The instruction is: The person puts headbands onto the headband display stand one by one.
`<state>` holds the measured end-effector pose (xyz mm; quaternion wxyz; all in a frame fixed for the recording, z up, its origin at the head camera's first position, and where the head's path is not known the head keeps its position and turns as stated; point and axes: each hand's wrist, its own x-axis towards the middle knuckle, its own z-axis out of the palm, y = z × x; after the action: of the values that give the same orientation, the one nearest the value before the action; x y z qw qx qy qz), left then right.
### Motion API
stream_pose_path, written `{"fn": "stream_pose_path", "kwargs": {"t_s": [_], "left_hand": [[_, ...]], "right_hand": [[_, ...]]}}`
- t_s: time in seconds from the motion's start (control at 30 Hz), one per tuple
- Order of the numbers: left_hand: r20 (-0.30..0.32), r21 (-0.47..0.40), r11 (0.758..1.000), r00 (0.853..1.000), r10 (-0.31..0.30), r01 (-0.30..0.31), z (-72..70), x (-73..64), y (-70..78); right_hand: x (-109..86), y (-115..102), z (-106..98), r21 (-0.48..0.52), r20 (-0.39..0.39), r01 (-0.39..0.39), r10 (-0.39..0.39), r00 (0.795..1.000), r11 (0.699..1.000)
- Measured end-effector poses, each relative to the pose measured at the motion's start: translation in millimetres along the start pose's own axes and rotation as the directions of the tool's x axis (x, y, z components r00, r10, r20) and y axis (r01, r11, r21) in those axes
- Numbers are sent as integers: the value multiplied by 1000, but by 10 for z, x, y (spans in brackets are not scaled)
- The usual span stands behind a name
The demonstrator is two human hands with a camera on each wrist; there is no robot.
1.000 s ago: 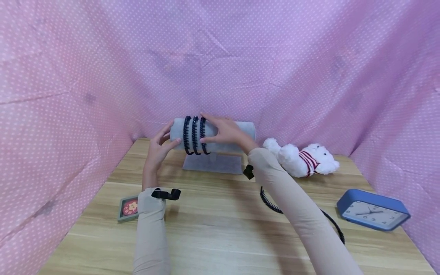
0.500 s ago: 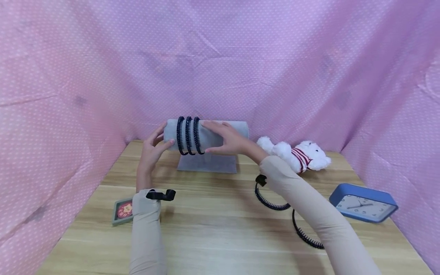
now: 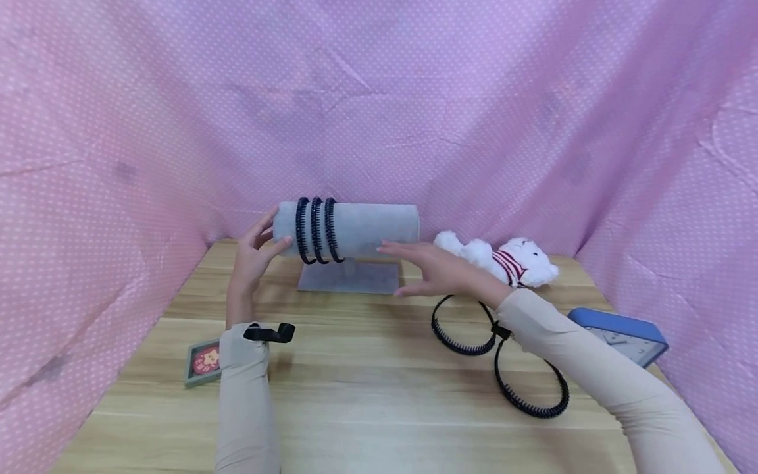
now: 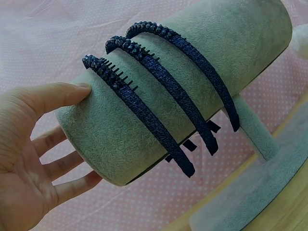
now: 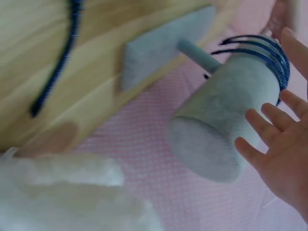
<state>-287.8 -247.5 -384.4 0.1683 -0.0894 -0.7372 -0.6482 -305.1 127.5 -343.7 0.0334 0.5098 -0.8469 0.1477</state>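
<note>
A grey plush headband stand [image 3: 373,227], a horizontal roll on a post with a flat base, stands at the back of the table. Three dark blue beaded headbands [image 4: 159,77] with comb teeth sit side by side on its left half. My left hand [image 3: 249,263] holds the roll's left end, thumb on the front and fingers round the far side. Fingers spread and holding nothing, my right hand [image 3: 441,270] is in front of the roll's right end. Two more headbands, a nearer one [image 3: 535,411] and a farther one [image 3: 464,349], lie on the table below the right forearm.
A white plush bear [image 3: 527,260] in a striped top lies at the back right. Beside the right forearm is a blue clock [image 3: 618,322], partly covered. A small green-framed picture [image 3: 204,362] lies left of the left forearm. Pink dotted cloth [image 3: 379,118] surrounds the table.
My right hand has let go of the rightmost headband on the roll and drawn back to the right and toward me. The left hand stays on the roll's end. The view has shifted slightly.
</note>
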Motion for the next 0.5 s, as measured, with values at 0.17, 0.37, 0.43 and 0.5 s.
{"fn": "stream_pose_path", "kwargs": {"t_s": [0.17,0.37,0.43,0.5], "left_hand": [[2,-8,1000,1000,6,-6,0,-1,0],[7,-5,1000,1000,13,-13,4,-5,6],[8,0,1000,1000,11,-11,5,-7,11],[9,5,1000,1000,9,-9,4,-5,12]], "right_hand": [[-269,16,72,-47,87,-80,84,993,996],[-558,49,186,-34,147,-132,135,980,991],[-651,60,215,-40,165,-139,144,976,989],[-737,70,239,-38,180,-133,138,974,990]]}}
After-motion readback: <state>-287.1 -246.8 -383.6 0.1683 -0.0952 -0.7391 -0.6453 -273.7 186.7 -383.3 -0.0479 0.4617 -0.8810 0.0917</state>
